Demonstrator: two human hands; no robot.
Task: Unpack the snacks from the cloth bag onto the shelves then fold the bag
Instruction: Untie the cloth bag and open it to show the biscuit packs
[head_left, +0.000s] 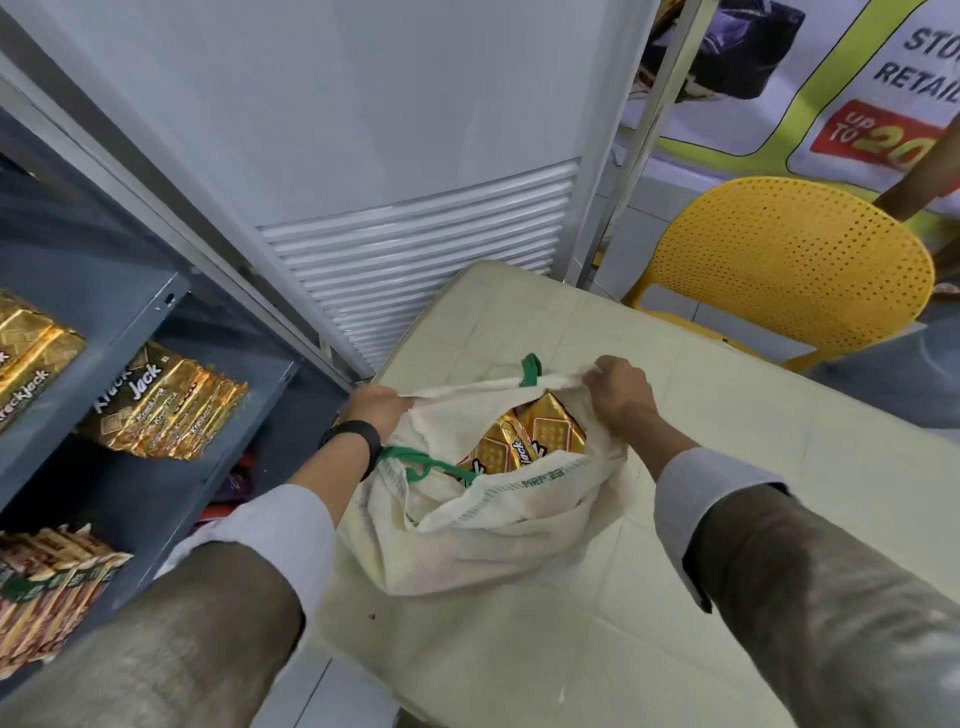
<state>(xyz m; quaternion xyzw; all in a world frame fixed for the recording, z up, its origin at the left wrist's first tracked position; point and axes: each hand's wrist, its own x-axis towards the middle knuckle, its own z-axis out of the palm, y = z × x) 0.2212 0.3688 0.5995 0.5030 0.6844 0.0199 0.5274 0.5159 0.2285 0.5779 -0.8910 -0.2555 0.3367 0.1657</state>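
Both hands grip cloth bag rim | snack packs inside

Both arms reach forward and down from the bottom corners of the view, forearms angled inward toward each other. Each wears a dark brownish sleeve with a pale cuff showing past it, leaving the wrist bare. The left hand has a black band at the wrist and its fingers are curled tight, pinching cloth. The right hand is bent at the wrist, knuckles up, fingers likewise curled and gripping cloth. The 2 hands are held well apart, at about the same height.
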